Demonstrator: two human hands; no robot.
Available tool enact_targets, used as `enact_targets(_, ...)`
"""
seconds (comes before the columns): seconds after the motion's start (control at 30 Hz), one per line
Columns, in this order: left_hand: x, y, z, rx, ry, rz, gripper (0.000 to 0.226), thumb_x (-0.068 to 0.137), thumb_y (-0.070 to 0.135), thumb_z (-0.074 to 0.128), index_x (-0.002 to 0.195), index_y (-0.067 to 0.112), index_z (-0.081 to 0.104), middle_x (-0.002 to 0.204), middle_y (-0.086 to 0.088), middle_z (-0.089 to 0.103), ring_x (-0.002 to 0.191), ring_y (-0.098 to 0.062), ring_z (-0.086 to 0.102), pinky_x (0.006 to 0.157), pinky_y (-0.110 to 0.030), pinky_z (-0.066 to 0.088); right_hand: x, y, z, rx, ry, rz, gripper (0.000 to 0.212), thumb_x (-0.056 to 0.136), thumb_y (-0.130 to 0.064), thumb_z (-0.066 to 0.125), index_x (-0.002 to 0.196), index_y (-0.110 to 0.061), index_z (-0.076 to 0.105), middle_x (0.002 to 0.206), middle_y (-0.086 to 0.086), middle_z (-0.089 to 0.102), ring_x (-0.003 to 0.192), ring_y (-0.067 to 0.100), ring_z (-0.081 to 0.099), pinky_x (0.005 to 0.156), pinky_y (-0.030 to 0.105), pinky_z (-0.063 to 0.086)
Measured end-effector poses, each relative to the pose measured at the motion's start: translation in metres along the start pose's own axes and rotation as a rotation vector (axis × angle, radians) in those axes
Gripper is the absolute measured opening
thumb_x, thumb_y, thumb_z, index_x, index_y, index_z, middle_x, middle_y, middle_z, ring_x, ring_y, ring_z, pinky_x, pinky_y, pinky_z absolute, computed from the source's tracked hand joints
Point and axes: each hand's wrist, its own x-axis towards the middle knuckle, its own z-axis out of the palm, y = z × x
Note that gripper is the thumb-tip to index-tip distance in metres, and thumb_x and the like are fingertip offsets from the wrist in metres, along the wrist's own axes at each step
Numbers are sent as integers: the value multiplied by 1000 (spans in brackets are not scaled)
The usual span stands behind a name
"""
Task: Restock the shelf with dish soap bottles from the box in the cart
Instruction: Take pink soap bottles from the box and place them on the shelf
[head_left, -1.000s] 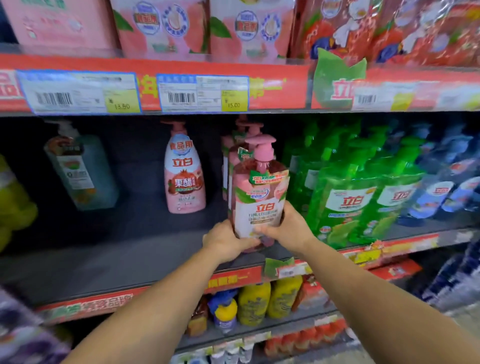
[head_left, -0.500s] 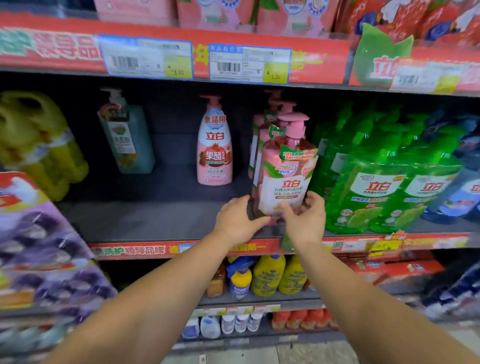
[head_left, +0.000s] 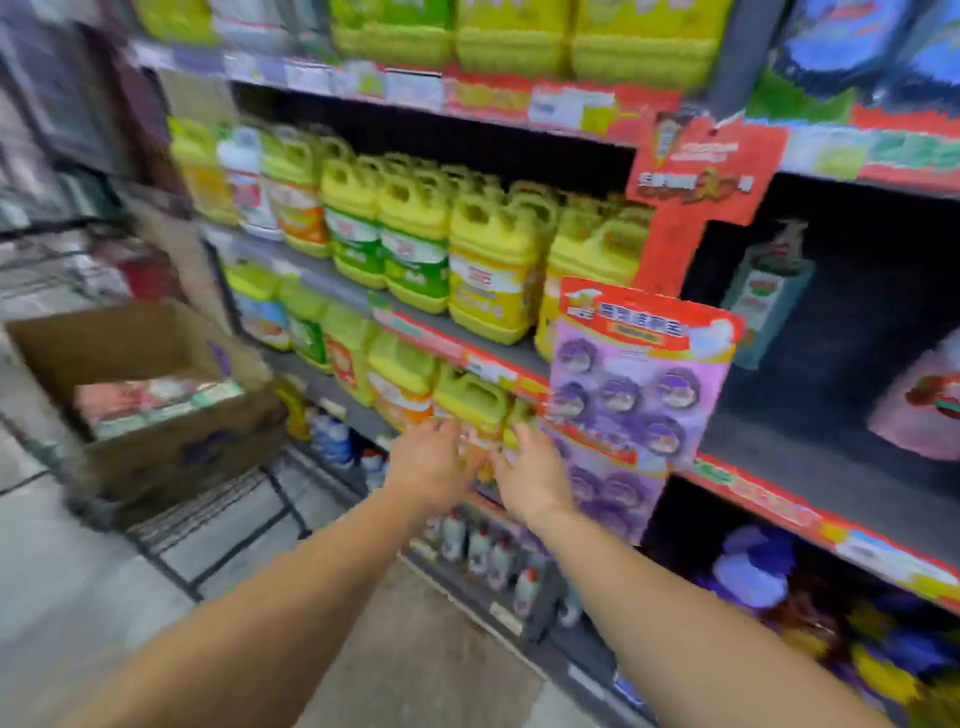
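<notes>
Both hands, left hand (head_left: 431, 462) and right hand (head_left: 530, 475), are hanging empty mid-frame, fingers loosely spread. We are judging the box (head_left: 156, 395) at left comes next; grip one bottle low.

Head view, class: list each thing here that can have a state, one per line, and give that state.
Cardboard box: open at the top, bottles lying inside.
Left hand: empty, fingers relaxed, held out in front of the shelves.
Right hand: empty, fingers spread.
Yellow jugs: upright in rows, capped.
Pink bottle: on the shelf, blurred.
Teal pump bottle: upright at the shelf's back.
</notes>
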Motion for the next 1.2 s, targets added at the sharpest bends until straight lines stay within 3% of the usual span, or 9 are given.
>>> enact_targets(0.13,-35,-128,-62,141,106,-247,54,87,57,53,123,17,57,121,-6,59,117,-29,53,94,-38,45,12,-122,83,-28,-187,-201,55,93,-34,57,141,-12,42,142,10,47,132,27,41,106,34,34)
enact_targets(0.27,-69,-220,-100,236,171,-457,61,88,61,49,131,17,52,132,-6,54,126,-28,46,102,-37,39,18,-208,150,-50,-286,-355,58,93,-36,56,144,-14,40,146,7,45,136,24,38,110,32,30)
enact_targets(0.53,-65,-345,-104,167,149,-750,59,89,62,44,132,22,49,138,-5,49,129,-26,41,108,-40,32,59,-294,250,-27,-473,-426,62,94,-39,55,148,-17,33,153,2,36,142,19,30,116,34,28)
enact_targets(1.0,109,-525,-146,72,93,-842,64,88,63,48,142,29,42,144,0,45,133,-23,39,110,-41,35,262,-403,375,-10,-570,-359,48,93,-35,57,138,-21,44,138,4,48,125,27,48,100,39,44)
enact_targets(1.2,152,-584,-144,47,22,-879,65,89,62,48,142,25,41,146,-3,42,135,-26,37,113,-43,33,310,-424,415,12,-615,-305,55,92,-36,61,142,-24,41,139,5,46,125,26,49,101,38,44)
